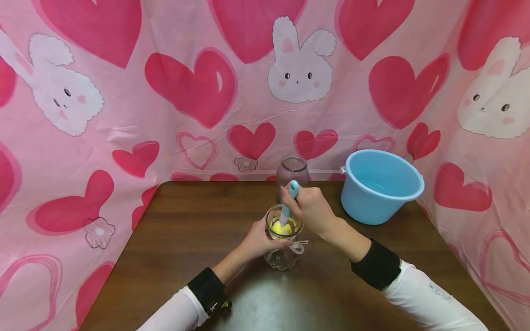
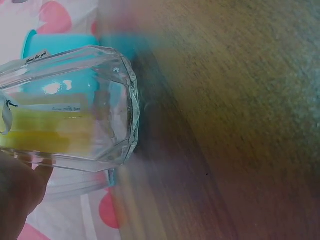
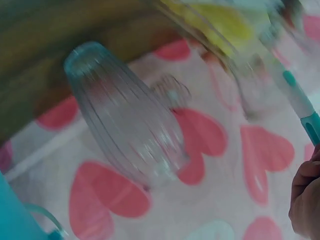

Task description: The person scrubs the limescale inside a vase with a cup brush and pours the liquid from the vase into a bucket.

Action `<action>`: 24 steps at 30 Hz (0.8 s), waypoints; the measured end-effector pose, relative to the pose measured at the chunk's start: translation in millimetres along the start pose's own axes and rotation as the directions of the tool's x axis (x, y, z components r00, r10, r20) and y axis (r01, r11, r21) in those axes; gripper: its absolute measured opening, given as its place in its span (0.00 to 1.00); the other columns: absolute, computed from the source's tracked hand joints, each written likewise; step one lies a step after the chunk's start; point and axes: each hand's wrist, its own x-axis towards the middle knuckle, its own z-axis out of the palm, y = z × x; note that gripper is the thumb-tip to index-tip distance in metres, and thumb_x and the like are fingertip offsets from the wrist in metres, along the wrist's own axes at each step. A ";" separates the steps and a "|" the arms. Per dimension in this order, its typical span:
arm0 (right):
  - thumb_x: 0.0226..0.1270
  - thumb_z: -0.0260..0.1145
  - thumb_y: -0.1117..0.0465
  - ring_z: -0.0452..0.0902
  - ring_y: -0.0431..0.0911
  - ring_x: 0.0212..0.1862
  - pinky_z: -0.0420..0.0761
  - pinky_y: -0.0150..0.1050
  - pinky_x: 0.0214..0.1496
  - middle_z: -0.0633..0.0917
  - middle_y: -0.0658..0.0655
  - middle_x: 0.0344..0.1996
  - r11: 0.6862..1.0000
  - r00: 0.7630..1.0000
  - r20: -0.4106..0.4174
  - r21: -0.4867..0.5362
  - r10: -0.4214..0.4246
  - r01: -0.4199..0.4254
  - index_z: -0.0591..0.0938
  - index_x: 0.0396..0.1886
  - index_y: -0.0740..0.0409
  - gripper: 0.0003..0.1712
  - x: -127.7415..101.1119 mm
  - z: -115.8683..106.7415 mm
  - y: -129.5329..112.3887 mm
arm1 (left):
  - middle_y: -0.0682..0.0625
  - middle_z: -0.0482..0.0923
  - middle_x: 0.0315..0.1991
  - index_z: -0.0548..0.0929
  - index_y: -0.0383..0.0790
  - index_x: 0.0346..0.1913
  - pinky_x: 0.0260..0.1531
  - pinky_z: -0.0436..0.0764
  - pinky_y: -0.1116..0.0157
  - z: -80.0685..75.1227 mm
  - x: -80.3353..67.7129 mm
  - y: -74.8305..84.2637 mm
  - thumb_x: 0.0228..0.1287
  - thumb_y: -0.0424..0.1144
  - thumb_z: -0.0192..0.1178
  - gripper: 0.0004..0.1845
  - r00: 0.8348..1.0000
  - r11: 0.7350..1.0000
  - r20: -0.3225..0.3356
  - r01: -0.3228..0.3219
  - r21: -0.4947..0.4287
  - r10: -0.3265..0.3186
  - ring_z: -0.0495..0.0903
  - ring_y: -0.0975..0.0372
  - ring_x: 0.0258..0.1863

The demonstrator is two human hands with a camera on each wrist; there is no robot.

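A clear glass jar (image 1: 281, 261) with a pale ribbon and tag at its neck stands on the table. My left hand (image 1: 257, 240) grips it around the upper part, just under the rim. From above, my right hand (image 1: 311, 208) holds the blue-and-white handle (image 1: 293, 189) of a sponge brush. The brush's yellow head (image 1: 281, 228) is down inside the jar's mouth. Through the faceted glass, the left wrist view shows the yellow sponge (image 2: 50, 132) in the jar's upper part. Fingers curl round the handle in the right wrist view.
Behind the hands stands a second, ribbed glass jar (image 1: 293, 171), upright and partly hidden by the right hand. A light-blue bucket (image 1: 368, 202) sits at the back right of the brown wooden table (image 1: 198, 216). A pink heart-and-rabbit cloth (image 1: 248, 105) hangs behind the table and along its sides.
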 end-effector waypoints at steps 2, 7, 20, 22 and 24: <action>0.86 0.47 0.48 0.71 0.38 0.17 0.72 0.26 0.21 0.73 0.49 0.15 1.000 1.000 0.024 0.007 -0.003 0.003 0.77 0.29 0.60 0.27 -3.8 6.0 2.1 | 0.52 0.83 0.59 0.69 0.48 0.74 0.58 0.80 0.59 -0.3 0.3 -0.1 0.52 0.47 0.81 0.46 1.000 1.000 0.005 0.007 -0.005 -0.007 0.82 0.62 0.56; 0.86 0.51 0.51 0.72 0.39 0.17 0.74 0.28 0.21 0.74 0.50 0.15 0.999 1.000 -0.012 0.021 -0.029 0.029 0.77 0.29 0.61 0.24 3.5 2.7 2.1 | 0.52 0.83 0.60 0.68 0.47 0.75 0.59 0.80 0.58 -1.1 0.1 0.8 0.52 0.46 0.82 0.48 1.000 1.000 0.001 0.007 -0.009 -0.007 0.82 0.60 0.57; 0.86 0.49 0.48 0.68 0.36 0.19 0.73 0.29 0.22 0.74 0.48 0.16 0.987 0.997 0.030 0.146 0.066 -0.069 0.79 0.33 0.61 0.26 -5.5 13.1 4.9 | 0.42 0.82 0.62 0.69 0.48 0.74 0.58 0.78 0.58 -0.1 1.7 -1.0 0.53 0.45 0.81 0.46 1.000 1.000 0.015 0.015 -0.019 -0.015 0.82 0.60 0.55; 0.86 0.49 0.47 0.69 0.36 0.19 0.73 0.29 0.22 0.75 0.48 0.16 0.984 0.996 0.019 0.154 0.086 -0.088 0.80 0.31 0.60 0.26 -4.3 12.5 6.2 | 0.42 0.82 0.62 0.69 0.47 0.74 0.57 0.79 0.58 0.2 1.6 -1.5 0.53 0.45 0.81 0.46 1.000 1.000 0.013 0.008 -0.020 -0.008 0.82 0.60 0.55; 0.86 0.51 0.47 0.70 0.37 0.20 0.73 0.31 0.22 0.76 0.49 0.17 0.982 0.994 -0.010 0.156 0.113 -0.110 0.80 0.29 0.60 0.27 0.7 7.7 6.7 | 0.46 0.82 0.62 0.69 0.47 0.74 0.58 0.79 0.59 1.0 1.3 -1.8 0.51 0.44 0.81 0.47 1.000 1.000 0.001 0.002 -0.021 -0.002 0.82 0.60 0.56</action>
